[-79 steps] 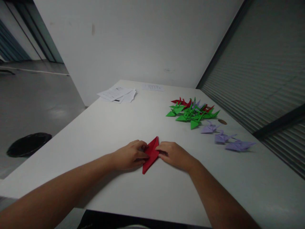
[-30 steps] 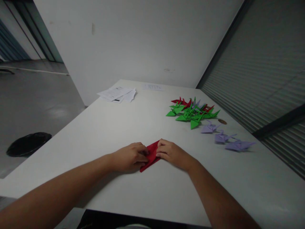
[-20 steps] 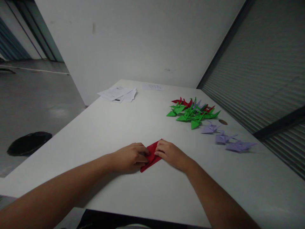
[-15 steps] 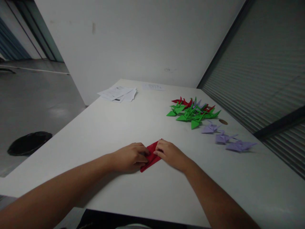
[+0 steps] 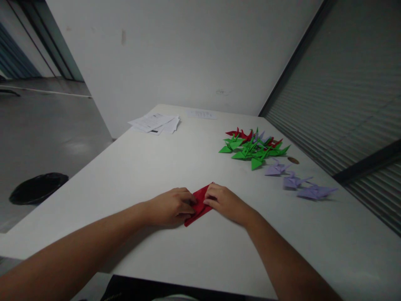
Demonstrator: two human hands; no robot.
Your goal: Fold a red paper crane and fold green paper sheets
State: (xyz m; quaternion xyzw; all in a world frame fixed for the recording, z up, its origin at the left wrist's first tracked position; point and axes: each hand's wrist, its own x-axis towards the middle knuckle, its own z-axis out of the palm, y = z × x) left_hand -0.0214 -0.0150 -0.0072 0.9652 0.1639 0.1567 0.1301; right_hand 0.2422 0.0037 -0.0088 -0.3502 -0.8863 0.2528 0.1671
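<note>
On the white table [image 5: 125, 175], a heap of green and red origami cranes [image 5: 250, 152] and a row of lilac origami cranes [image 5: 293, 181] lie well apart from the folded red paper [image 5: 198, 209], held flat between both hands. The left hand [image 5: 169, 207] curls its fingers together, pinching one side; the right hand [image 5: 225, 204] presses its closed fingers against the other. Uneven pressure could skew the fold or let the paper slip.

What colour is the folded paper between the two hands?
The folded origami paper is plain red with no visible pattern; it shows best in the head view.

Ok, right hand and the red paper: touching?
Touching: the head view shows the right hand with its fingers lying on the folded red origami paper.
</note>
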